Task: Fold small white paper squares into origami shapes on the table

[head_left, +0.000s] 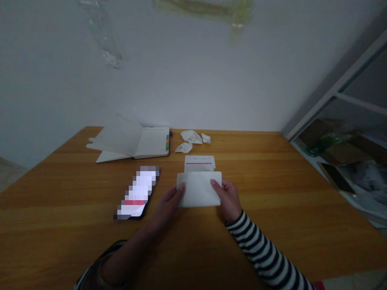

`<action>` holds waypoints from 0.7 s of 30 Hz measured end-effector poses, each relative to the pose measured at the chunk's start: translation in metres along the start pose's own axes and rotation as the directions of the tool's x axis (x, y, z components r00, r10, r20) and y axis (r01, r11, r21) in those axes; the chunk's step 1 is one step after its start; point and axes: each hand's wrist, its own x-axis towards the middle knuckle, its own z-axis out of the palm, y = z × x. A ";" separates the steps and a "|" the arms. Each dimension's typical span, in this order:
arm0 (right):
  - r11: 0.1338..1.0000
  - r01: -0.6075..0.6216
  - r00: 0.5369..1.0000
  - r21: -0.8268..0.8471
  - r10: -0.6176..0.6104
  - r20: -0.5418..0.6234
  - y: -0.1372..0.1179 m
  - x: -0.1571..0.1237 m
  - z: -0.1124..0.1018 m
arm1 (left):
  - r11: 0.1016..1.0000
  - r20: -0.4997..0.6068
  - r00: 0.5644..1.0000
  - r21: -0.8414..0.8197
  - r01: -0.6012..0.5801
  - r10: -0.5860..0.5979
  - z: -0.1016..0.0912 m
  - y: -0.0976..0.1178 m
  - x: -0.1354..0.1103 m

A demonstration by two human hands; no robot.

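Observation:
A folded white sheet of paper [198, 188] is held just above the wooden table [272, 193], between both hands. My left hand [168, 203] pinches its left edge, thumb on top. My right hand [228, 198] grips its right edge, thumb lying on the sheet. Just behind the sheet lies a white envelope [199, 163] with a red line and its flap open. Both sleeves are striped black and white.
A phone [137, 193] with a lit screen lies left of the hands. An open notebook [133, 143] rests at the back left, with three crumpled paper scraps [192, 141] beside it. A white wall stands behind the table; a metal-framed shelf [341, 161] with clutter is at right.

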 end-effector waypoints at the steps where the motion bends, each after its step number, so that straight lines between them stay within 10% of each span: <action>1: 1.000 0.002 1.000 -0.003 -0.002 -0.005 -0.001 0.000 0.001 | 1.000 0.001 1.000 0.013 -0.003 0.003 0.000 0.000 0.000; 21: 0.996 0.003 0.999 -0.089 -0.007 -0.041 -0.002 0.001 -0.001 | 0.963 -0.027 0.996 0.259 -0.071 0.081 0.003 0.006 -0.004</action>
